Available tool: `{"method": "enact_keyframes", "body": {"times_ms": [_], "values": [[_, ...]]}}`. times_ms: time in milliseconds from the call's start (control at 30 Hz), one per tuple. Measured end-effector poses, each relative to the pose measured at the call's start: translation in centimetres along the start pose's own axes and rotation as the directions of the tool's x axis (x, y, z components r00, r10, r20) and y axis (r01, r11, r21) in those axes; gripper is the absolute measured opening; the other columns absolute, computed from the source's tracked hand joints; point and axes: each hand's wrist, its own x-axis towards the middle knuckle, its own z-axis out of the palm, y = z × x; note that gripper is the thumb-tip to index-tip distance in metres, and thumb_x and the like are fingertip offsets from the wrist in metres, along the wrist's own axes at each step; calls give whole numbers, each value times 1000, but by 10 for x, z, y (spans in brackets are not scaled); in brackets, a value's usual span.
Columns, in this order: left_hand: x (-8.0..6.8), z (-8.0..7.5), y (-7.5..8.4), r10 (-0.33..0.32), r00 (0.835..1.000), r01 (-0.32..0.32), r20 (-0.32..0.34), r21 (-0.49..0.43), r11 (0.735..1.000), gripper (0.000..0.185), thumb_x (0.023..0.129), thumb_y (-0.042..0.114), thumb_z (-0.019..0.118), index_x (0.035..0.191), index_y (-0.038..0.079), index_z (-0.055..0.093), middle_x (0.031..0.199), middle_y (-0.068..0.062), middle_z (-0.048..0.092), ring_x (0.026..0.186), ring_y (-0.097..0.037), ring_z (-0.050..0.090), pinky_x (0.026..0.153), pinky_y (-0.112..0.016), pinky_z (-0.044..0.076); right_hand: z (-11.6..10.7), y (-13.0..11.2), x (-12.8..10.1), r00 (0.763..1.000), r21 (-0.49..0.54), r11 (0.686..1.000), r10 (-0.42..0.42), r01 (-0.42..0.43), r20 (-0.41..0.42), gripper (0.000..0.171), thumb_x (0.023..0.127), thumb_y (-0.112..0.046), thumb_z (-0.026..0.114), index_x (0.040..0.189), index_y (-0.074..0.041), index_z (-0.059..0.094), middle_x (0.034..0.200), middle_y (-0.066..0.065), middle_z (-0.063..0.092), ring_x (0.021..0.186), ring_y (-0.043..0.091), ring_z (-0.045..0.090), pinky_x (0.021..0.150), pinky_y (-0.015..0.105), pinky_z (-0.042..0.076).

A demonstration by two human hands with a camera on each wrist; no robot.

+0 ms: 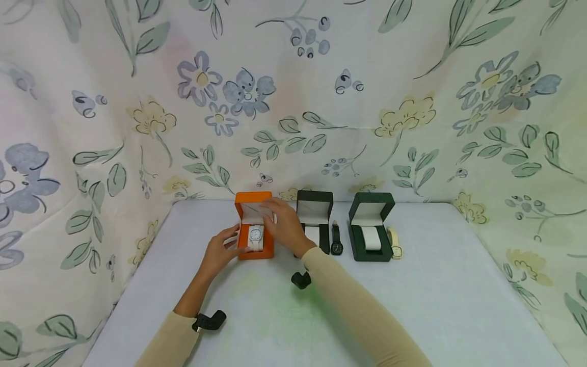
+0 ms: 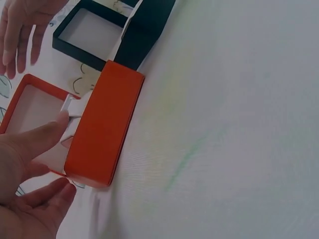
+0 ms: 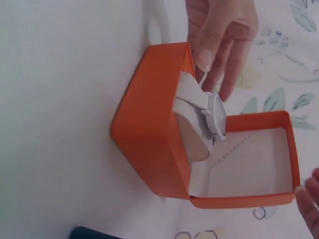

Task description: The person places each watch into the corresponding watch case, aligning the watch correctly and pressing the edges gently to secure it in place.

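Observation:
An orange watch box point(image 1: 256, 256) stands with its lid raised; a white watch point(image 1: 256, 235) sits on the cushion inside. My left hand point(image 1: 221, 252) is at the box's left side, its thumb reaching over the edge to the white strap and its other fingers extended alongside, as the left wrist view point(image 2: 35, 169) also shows. By the upper right of the raised lid point(image 3: 254, 164) is my right hand point(image 1: 286, 224), fingers extended with nothing in them. Only its fingertips point(image 3: 311, 199) appear in the right wrist view.
Right of the orange box stands an open black box point(image 1: 314, 196), partly behind my right hand, with a black watch point(image 1: 337, 242) beside it. Further right is an open dark green box point(image 1: 372, 199) holding a white cushion point(image 1: 371, 238), a gold-coloured watch point(image 1: 395, 244) alongside. Floral cloth point(image 1: 293, 102) hangs behind the table.

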Motion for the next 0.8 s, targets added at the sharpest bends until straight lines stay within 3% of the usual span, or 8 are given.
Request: {"method": "enact_keyframes", "body": {"times_ms": [167, 267, 400, 533, 800], "values": [[-4, 1, 1, -49, 998, 49, 37, 12, 999, 84, 82, 12, 86, 150, -7, 41, 152, -26, 44, 136, -43, 48, 105, -44, 47, -3, -2, 5, 990, -21, 998, -62, 60, -130, 35, 94, -4, 71, 129, -3, 67, 140, 13, 57, 130, 26, 53, 110, 35, 46], [-5, 2, 4, -87, 995, 86, 57, 21, 996, 85, 83, 13, 86, 151, -7, 40, 153, -25, 43, 137, -41, 48, 105, -42, 47, -5, -1, 7, 988, -30, 998, -55, 51, -145, 39, 96, -6, 70, 134, -1, 64, 147, 15, 51, 134, 29, 49, 111, 38, 45], [-4, 2, 4, -118, 991, 116, 67, 33, 993, 84, 84, 15, 86, 151, -6, 40, 153, -23, 45, 137, -39, 48, 104, -39, 48, -6, 3, 10, 997, -19, 999, 38, -40, -66, 51, 99, -13, 67, 148, -6, 52, 159, 13, 38, 143, 31, 40, 115, 43, 40], [-3, 3, 3, -116, 992, 113, 58, 51, 992, 83, 83, 16, 86, 150, -6, 42, 150, -25, 47, 135, -40, 50, 104, -41, 48, -5, 7, 11, 989, -2, 990, 141, -141, 42, 62, 102, -18, 63, 158, -11, 38, 166, 13, 25, 148, 33, 33, 117, 50, 35], [-2, 3, 2, -134, 989, 130, 59, 72, 989, 81, 84, 17, 85, 150, -5, 42, 150, -24, 47, 134, -41, 51, 107, -46, 45, -4, 13, 14, 968, 66, 973, 212, -222, 137, 68, 104, -26, 60, 161, -10, 28, 168, 15, 19, 152, 32, 25, 120, 55, 26]]}}
